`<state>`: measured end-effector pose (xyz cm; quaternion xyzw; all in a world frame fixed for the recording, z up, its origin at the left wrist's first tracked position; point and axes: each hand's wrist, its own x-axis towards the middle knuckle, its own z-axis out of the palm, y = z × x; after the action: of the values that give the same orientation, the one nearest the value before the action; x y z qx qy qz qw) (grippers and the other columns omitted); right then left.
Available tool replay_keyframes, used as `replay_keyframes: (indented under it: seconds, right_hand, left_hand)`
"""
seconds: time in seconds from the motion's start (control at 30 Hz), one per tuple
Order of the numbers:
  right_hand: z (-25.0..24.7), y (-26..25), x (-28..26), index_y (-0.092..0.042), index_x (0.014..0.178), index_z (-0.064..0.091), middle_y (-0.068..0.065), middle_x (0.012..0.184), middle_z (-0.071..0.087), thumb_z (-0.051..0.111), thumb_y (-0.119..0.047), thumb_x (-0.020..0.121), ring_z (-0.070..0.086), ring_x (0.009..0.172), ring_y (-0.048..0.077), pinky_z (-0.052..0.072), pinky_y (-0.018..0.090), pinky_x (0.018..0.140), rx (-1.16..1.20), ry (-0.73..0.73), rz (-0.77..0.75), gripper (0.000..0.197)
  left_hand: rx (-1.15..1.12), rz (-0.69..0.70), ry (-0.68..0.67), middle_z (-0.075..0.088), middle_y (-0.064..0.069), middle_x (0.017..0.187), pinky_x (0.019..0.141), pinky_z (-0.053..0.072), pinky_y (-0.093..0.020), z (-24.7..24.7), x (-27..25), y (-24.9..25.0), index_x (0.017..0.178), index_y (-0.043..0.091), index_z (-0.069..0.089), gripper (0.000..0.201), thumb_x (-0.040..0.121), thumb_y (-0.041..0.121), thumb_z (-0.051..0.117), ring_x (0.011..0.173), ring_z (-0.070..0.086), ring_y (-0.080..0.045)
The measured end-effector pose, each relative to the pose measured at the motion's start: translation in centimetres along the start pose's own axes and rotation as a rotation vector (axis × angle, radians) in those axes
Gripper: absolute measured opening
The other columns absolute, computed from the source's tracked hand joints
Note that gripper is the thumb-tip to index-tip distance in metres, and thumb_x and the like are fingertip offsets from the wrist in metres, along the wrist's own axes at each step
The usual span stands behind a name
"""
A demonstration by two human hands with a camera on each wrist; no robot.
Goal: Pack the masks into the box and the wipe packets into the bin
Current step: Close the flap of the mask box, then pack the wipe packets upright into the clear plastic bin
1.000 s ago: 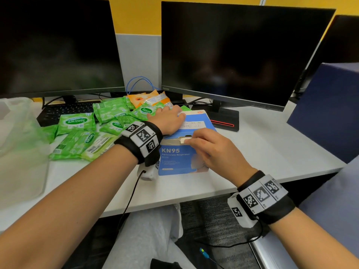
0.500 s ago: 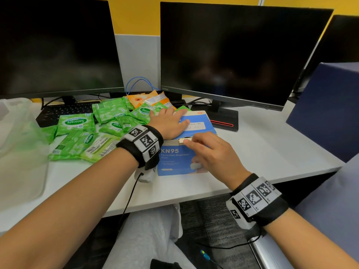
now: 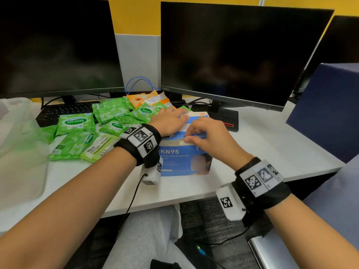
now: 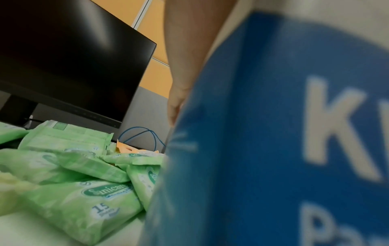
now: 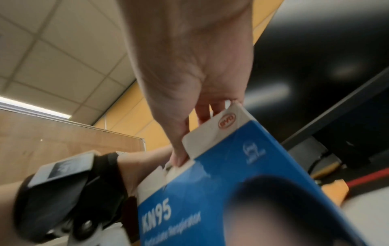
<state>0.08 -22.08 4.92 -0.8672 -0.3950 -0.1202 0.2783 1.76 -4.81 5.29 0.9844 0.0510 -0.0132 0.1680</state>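
A blue KN95 mask box (image 3: 182, 160) stands on the white desk (image 3: 272, 152), close to the front edge. My left hand (image 3: 171, 121) rests flat on the back of its lid, fingers straight. My right hand (image 3: 206, 136) pinches the lid's front flap, thumb at the torn edge and fingers curled on top; the right wrist view shows the pinch (image 5: 181, 154) on the white flap of the box (image 5: 231, 183). Several green wipe packets (image 3: 73, 123) lie left of the box (image 4: 273, 133). No loose mask shows.
A translucent plastic bin (image 3: 17, 152) stands at the desk's left edge. Orange packets (image 3: 147, 99) lie behind the wipes. Two dark monitors (image 3: 233, 55), a keyboard (image 3: 64, 111) and a blue cable (image 3: 139, 82) fill the back. A blue partition (image 3: 330, 109) stands at the right.
My right hand has moved from the box's front face up to the lid's front edge and taken hold of the flap. The left hand has stayed on the lid.
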Motion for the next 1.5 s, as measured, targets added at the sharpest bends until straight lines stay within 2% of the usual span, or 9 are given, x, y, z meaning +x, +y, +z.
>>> replay_keyframes:
  seconds: [0.33, 0.43, 0.6, 0.73, 0.9, 1.03, 1.2, 1.33, 1.5]
  right_hand:
    - [-1.1, 0.7, 0.8, -0.032, 0.128, 0.055, -0.01, 0.133, 0.055, 0.061, -0.039, 0.09, 0.05, 0.121, 0.008, 0.043, 0.024, 0.095, 0.072, -0.207, 0.069, 0.04]
    - [-2.1, 0.5, 1.1, -0.033, 0.132, 0.051, -0.01, 0.137, 0.051, 0.063, -0.042, 0.087, 0.044, 0.127, 0.007, 0.038, 0.034, 0.108, 0.155, -0.039, 0.015, 0.047]
    - [-0.1, 0.7, 0.5, -0.057, 0.143, 0.014, -0.016, 0.155, 0.024, 0.057, -0.06, 0.083, 0.018, 0.146, 0.021, 0.013, 0.054, 0.117, -0.05, -0.359, 0.027, 0.074]
    - [-0.4, 0.5, 1.2, -0.049, 0.145, 0.024, -0.005, 0.159, 0.017, 0.044, -0.053, 0.094, 0.006, 0.146, 0.033, 0.007, 0.061, 0.113, -0.255, -0.415, 0.258, 0.055]
    - [-0.7, 1.0, 1.5, -0.032, 0.144, 0.03, 0.013, 0.153, 0.026, 0.038, -0.05, 0.096, 0.012, 0.141, 0.044, 0.013, 0.065, 0.109, -0.398, -0.286, 0.579, 0.052]
    - [-0.1, -1.1, 2.9, -0.02, 0.14, 0.039, 0.014, 0.146, 0.035, 0.044, -0.051, 0.094, 0.019, 0.141, 0.036, 0.018, 0.059, 0.111, -0.439, -0.135, 0.394, 0.055]
    - [2.0, -5.9, 5.0, -0.026, 0.136, 0.046, 0.008, 0.135, 0.047, 0.053, -0.047, 0.09, 0.043, 0.127, 0.028, 0.038, 0.045, 0.104, -0.233, -0.177, 0.17, 0.051]
    - [4.7, -8.5, 6.0, -0.023, 0.134, 0.05, 0.008, 0.139, 0.047, 0.057, -0.043, 0.089, 0.048, 0.124, 0.027, 0.043, 0.04, 0.1, -0.125, -0.3, 0.154, 0.049]
    - [7.9, -11.7, 7.1, -0.011, 0.138, 0.045, 0.01, 0.137, 0.05, 0.052, -0.04, 0.094, 0.054, 0.119, 0.028, 0.046, 0.034, 0.091, -0.066, -0.563, 0.202, 0.053]
  left_hand:
    - [-0.147, 0.011, 0.229, 0.055, -0.015, 0.127, 0.103, 0.028, -0.038, 0.1, 0.1, -0.3, 0.123, 0.005, 0.053, 0.036, 0.102, 0.019, 0.027, 0.119, 0.045, -0.031]
    - [-0.313, 0.095, 0.245, 0.06, -0.018, 0.115, 0.098, 0.038, -0.04, 0.1, 0.3, -0.1, 0.117, 0.001, 0.058, 0.036, 0.102, 0.019, 0.031, 0.108, 0.052, -0.03]
    - [-0.623, 0.046, 0.395, 0.053, -0.01, 0.099, 0.08, 0.036, -0.03, 0.4, 0.3, -0.1, 0.107, 0.003, 0.056, 0.031, 0.103, 0.023, 0.032, 0.091, 0.048, -0.02]
    - [-0.726, -0.028, 0.265, 0.059, -0.012, 0.116, 0.09, 0.047, -0.042, -0.1, -0.6, -0.5, 0.118, 0.006, 0.055, 0.036, 0.101, 0.031, 0.034, 0.1, 0.057, -0.025]
    - [-0.079, -0.009, 0.048, 0.042, -0.008, 0.144, 0.101, 0.038, -0.033, -3.8, -3.7, -2.7, 0.14, 0.016, 0.042, 0.048, 0.097, 0.038, 0.046, 0.129, 0.044, -0.025]
    - [0.284, -0.385, 0.176, 0.029, -0.019, 0.149, 0.113, 0.024, -0.049, -8.2, -7.7, -7.1, 0.143, 0.016, 0.035, 0.064, 0.09, 0.047, 0.052, 0.14, 0.022, -0.037]
    - [0.251, -0.801, 0.313, 0.052, -0.021, 0.129, 0.1, 0.041, -0.055, -11.3, -12.8, -17.7, 0.124, 0.009, 0.048, 0.064, 0.074, 0.048, 0.056, 0.116, 0.05, -0.043]
    - [0.212, -0.629, 0.226, 0.063, -0.015, 0.089, 0.079, 0.055, -0.04, -11.0, -15.8, -21.9, 0.086, 0.014, 0.047, 0.023, 0.078, 0.034, 0.041, 0.078, 0.063, -0.034]
    - [0.058, -0.626, 0.143, 0.063, -0.021, 0.116, 0.084, 0.053, -0.036, -10.0, -20.4, -18.3, 0.126, -0.005, 0.049, 0.036, 0.095, 0.014, 0.045, 0.096, 0.063, -0.034]
